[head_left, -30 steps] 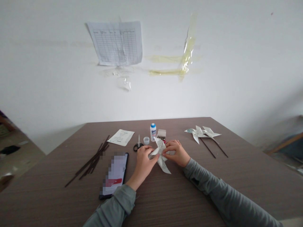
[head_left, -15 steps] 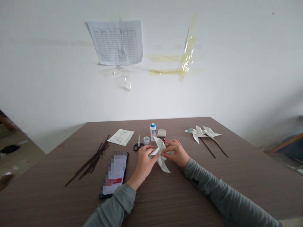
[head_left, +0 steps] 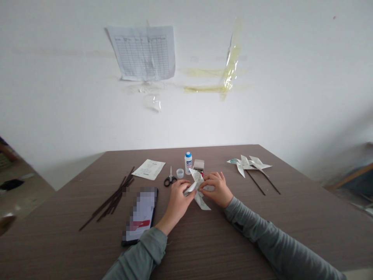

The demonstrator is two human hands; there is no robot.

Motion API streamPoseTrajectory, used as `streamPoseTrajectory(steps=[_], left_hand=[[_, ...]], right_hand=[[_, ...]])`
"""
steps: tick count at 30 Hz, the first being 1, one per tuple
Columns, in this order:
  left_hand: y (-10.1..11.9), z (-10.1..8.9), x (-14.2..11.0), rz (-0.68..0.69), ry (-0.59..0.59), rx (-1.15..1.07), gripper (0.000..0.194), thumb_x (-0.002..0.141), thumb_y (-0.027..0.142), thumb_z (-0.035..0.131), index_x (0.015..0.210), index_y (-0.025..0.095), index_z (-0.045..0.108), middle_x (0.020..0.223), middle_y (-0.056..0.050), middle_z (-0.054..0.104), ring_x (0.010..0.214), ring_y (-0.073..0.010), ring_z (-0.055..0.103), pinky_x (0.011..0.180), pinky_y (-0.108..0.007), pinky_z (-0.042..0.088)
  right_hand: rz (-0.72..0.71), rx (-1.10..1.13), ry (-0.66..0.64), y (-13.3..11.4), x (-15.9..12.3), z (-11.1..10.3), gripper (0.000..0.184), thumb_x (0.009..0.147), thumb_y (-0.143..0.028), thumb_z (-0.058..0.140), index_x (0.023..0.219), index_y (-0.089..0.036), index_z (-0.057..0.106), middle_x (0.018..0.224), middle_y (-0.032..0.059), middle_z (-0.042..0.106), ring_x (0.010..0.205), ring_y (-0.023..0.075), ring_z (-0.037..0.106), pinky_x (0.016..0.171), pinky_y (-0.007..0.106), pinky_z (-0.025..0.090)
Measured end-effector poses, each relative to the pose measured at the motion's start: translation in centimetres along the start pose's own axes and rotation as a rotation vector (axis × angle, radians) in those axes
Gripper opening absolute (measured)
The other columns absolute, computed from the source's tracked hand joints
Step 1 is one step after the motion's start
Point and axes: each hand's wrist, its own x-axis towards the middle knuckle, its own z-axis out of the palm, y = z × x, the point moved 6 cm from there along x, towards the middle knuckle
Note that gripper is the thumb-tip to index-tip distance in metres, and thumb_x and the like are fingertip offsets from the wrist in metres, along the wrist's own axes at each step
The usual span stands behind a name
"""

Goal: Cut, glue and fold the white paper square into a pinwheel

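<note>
A simple craft workspace in a plain room: a wood-grain desk against a white wall, a ruled paper chart taped up at 12 o'clock, paper pinwheels on dark sticks at 1 o'clock, another paper pinwheel nearer at 12 o'clock.

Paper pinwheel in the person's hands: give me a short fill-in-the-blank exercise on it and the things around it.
The left hand and right hand both hold a folded ____ pinwheel. The white bottle has a ____ cap. Scissors lie just beyond the ____ hand. To the right of the hands lie ____ finished pinwheels on dark sticks.

Answers: paper; blue; left; two.
</note>
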Motion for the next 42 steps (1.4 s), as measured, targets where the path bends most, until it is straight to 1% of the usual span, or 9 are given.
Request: streamPoseTrajectory(steps=[6, 9, 11, 15, 19, 24, 32, 37, 42], left_hand=[[0.36, 0.19, 0.05, -0.002, 0.007, 0.058, 0.022, 0.085, 0.007, 0.100, 0.090, 0.027, 0.093, 0.127, -0.010, 0.095, 0.132, -0.0366, 0.087, 0.126, -0.055, 0.068], [0.39, 0.32, 0.14, -0.012, 0.012, 0.080, 0.025, 0.081, 0.006, 0.100, 0.091, 0.028, 0.093, 0.124, -0.009, 0.095, 0.130, -0.0366, 0.087, 0.124, -0.056, 0.068], [0.38, 0.43, 0.22, -0.014, 0.008, 0.083, 0.026, 0.079, 0.006, 0.099, 0.092, 0.027, 0.095, 0.123, -0.009, 0.095, 0.130, -0.0366, 0.087, 0.124, -0.056, 0.069], [0.27, 0.45, 0.31, -0.007, 0.000, 0.070, 0.028, 0.081, 0.002, 0.096, 0.094, 0.027, 0.097, 0.123, -0.010, 0.095, 0.130, -0.0368, 0.088, 0.125, -0.057, 0.069], [0.07, 0.41, 0.31, -0.011, -0.030, 0.052, 0.029, 0.085, 0.001, 0.095, 0.099, 0.026, 0.099, 0.129, -0.011, 0.096, 0.135, -0.0376, 0.088, 0.129, -0.058, 0.068], [0.06, 0.45, 0.29, -0.009, -0.037, 0.045, 0.029, 0.086, 0.000, 0.095, 0.100, 0.025, 0.099, 0.131, -0.012, 0.095, 0.137, -0.0378, 0.088, 0.130, -0.058, 0.068], [-0.04, 0.55, 0.35, -0.007, -0.032, 0.032, 0.027, 0.086, 0.002, 0.095, 0.098, 0.026, 0.098, 0.130, -0.010, 0.096, 0.136, -0.0372, 0.088, 0.128, -0.056, 0.068], [-0.17, 0.70, 0.49, -0.038, -0.043, 0.017, 0.024, 0.085, 0.003, 0.097, 0.094, 0.025, 0.096, 0.127, -0.010, 0.094, 0.133, -0.0366, 0.088, 0.128, -0.055, 0.068], [-0.30, 0.86, 0.65, -0.050, -0.029, -0.001, 0.022, 0.083, 0.007, 0.100, 0.087, 0.028, 0.093, 0.124, -0.008, 0.094, 0.131, -0.0360, 0.087, 0.125, -0.052, 0.069]], right_hand=[[-0.016, -0.007, 0.000, -0.41, -0.17, 0.11, 0.010, 0.095, -0.029, 0.103, 0.093, -0.038, 0.099, 0.120, 0.0069, 0.094, 0.139, 0.0434, 0.078, 0.149, 0.093, 0.025], [-0.034, -0.005, 0.008, -0.56, -0.19, 0.08, 0.011, 0.094, -0.027, 0.103, 0.091, -0.036, 0.098, 0.118, 0.0074, 0.093, 0.136, 0.0427, 0.078, 0.148, 0.093, 0.026], [-0.037, -0.003, -0.001, -0.64, -0.16, 0.09, 0.012, 0.093, -0.026, 0.104, 0.091, -0.036, 0.098, 0.117, 0.0074, 0.092, 0.136, 0.0432, 0.077, 0.148, 0.095, 0.025], [-0.031, 0.009, -0.033, -0.79, -0.05, 0.10, 0.014, 0.093, -0.025, 0.104, 0.090, -0.037, 0.098, 0.118, 0.0074, 0.092, 0.137, 0.0447, 0.078, 0.147, 0.097, 0.021], [-0.022, 0.005, -0.045, -0.92, -0.01, -0.04, 0.016, 0.094, -0.023, 0.104, 0.091, -0.038, 0.100, 0.119, 0.0072, 0.093, 0.140, 0.0456, 0.078, 0.148, 0.098, 0.021], [-0.020, 0.000, -0.061, -0.96, -0.04, -0.05, 0.013, 0.097, -0.026, 0.104, 0.094, -0.039, 0.101, 0.123, 0.0071, 0.094, 0.143, 0.0457, 0.077, 0.149, 0.097, 0.020], [-0.018, -0.016, -0.026, -0.73, -0.05, 0.11, 0.011, 0.095, -0.027, 0.104, 0.093, -0.037, 0.100, 0.121, 0.0078, 0.094, 0.141, 0.0455, 0.077, 0.148, 0.096, 0.022], [-0.020, -0.032, 0.033, -0.80, -0.27, 0.12, 0.007, 0.093, -0.032, 0.103, 0.091, -0.035, 0.097, 0.119, 0.0069, 0.095, 0.141, 0.0451, 0.078, 0.149, 0.096, 0.024], [-0.022, -0.037, 0.042, -0.72, -0.38, 0.03, 0.010, 0.093, -0.034, 0.103, 0.095, -0.032, 0.093, 0.124, 0.0086, 0.095, 0.143, 0.0460, 0.079, 0.149, 0.097, 0.026]])
